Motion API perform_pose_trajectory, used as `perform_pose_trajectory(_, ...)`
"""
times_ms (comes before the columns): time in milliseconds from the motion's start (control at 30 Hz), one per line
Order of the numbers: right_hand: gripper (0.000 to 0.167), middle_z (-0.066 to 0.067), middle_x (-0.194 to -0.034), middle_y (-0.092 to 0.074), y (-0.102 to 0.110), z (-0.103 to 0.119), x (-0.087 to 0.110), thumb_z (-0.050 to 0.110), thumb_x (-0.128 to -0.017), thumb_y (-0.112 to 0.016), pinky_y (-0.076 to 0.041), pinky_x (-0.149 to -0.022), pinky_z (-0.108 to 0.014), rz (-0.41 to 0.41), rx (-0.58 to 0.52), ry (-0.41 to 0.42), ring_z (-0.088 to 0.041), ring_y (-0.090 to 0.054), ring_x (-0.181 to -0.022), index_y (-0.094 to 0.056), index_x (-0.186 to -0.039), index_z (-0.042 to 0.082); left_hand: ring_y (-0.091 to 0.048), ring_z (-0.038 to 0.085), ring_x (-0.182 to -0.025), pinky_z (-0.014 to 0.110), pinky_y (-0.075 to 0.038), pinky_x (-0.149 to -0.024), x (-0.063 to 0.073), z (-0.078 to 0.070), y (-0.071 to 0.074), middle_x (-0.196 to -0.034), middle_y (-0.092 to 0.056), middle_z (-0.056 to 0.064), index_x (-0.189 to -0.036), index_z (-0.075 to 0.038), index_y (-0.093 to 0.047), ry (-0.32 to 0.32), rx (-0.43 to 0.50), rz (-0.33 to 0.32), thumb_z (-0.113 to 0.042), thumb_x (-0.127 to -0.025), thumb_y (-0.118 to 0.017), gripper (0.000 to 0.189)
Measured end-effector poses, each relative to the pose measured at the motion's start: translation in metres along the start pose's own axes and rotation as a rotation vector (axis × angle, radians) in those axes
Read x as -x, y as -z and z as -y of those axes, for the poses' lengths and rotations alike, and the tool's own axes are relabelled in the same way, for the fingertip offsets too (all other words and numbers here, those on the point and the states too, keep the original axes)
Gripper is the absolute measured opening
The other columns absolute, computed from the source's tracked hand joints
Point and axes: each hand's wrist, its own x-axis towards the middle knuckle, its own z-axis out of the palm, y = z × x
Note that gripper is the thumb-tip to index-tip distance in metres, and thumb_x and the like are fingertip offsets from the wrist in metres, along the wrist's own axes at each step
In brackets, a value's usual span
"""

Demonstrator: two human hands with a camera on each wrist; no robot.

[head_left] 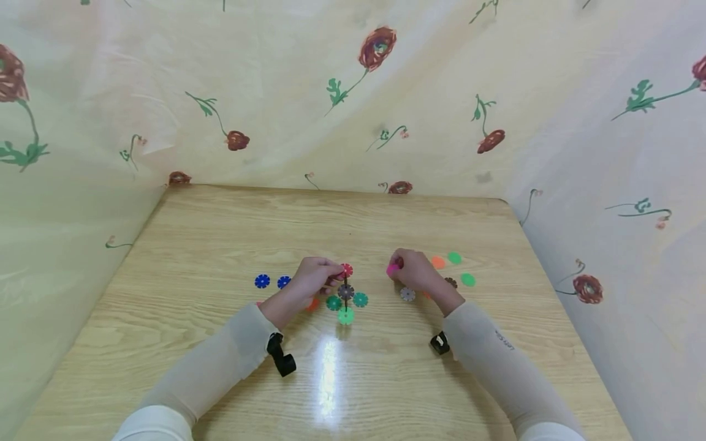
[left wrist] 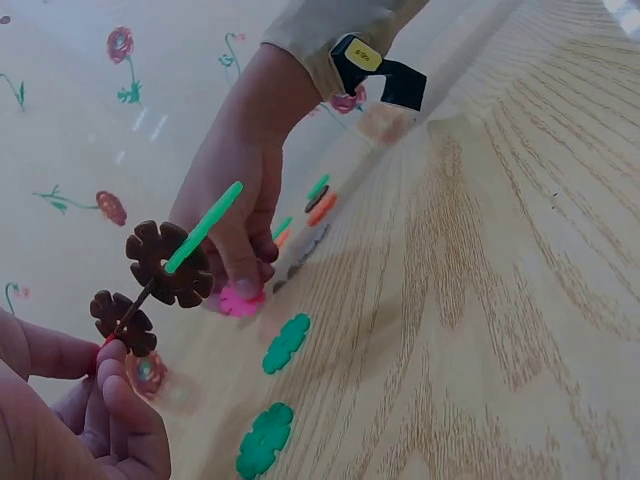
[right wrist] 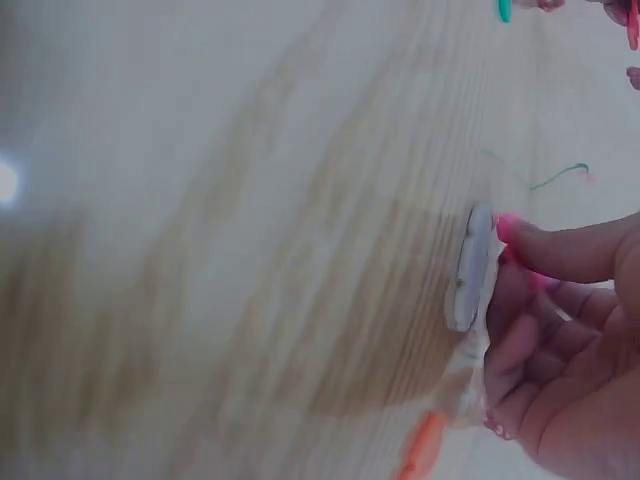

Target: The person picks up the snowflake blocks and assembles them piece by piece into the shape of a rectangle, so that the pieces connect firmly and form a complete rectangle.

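Pinching red end of disc chain [head_left: 345, 292] in my left hand [head_left: 313, 277], mid-frame, long axis running down-frame; my right hand [head_left: 417, 269] pinches pink disc [head_left: 392, 269], right of chain, apart.

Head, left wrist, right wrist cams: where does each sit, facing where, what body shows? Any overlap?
Head: worn on the head, faces forward and down at the table; both sleeves, left grip and right grip show.
Left wrist: on left wrist, faces past its own fingers and brown discs to right grip and sleeve.
Right wrist: on right wrist, faces its own fingers, grey disc and tabletop; other fingertips at top right.
Head and left wrist share: pink disc in right grip, teal discs.
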Motion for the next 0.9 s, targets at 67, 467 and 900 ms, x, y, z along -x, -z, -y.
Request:
perform_pose_trajectory(67,0.006,-0.004,-0.09,-0.067,-0.002,0.002,-0.001,0.009,-0.095,-0.07,-0.052,-0.068,-0.031,-0.013,-0.084,0.021,-0.018,-0.06,-0.079,-0.07,-0.1,0.007,-0.05,0.011,-0.061,0.023,-0.04,-0.053,0.001,0.0,0.0,-0.081,-0.066,0.007,-0.098,0.0,-0.071,-0.002,0.005,0.013,-0.013,-0.1,-0.063,0.015)
perform_pose_trajectory(467,0.017,-0.009,-0.096,-0.072,-0.012,0.035,-0.011,0.004,-0.098,-0.064,-0.056,-0.074,-0.041,-0.005,-0.541,0.1,-0.024,-0.067,-0.087,-0.07,-0.112,-0.003,-0.056,0.011,-0.063,0.021,-0.045,-0.054,0.008,0.003,-0.004,-0.087,-0.071,0.01,-0.101,0.0,-0.074,-0.035,-0.063,0.038,-0.014,-0.098,-0.066,0.016)
perform_pose_trajectory(900,0.009,-0.009,-0.092,-0.069,-0.022,0.051,-0.014,-0.005,-0.098,-0.059,-0.054,-0.08,-0.047,0.061,-0.631,0.207,-0.038,-0.062,-0.091,-0.067,-0.095,0.0,-0.056,0.014,-0.066,0.025,-0.046,-0.058,0.014,-0.001,-0.007,-0.084,-0.069,0.008,-0.098,0.002,-0.076,-0.066,-0.073,0.068,-0.014,-0.095,-0.067,0.018)
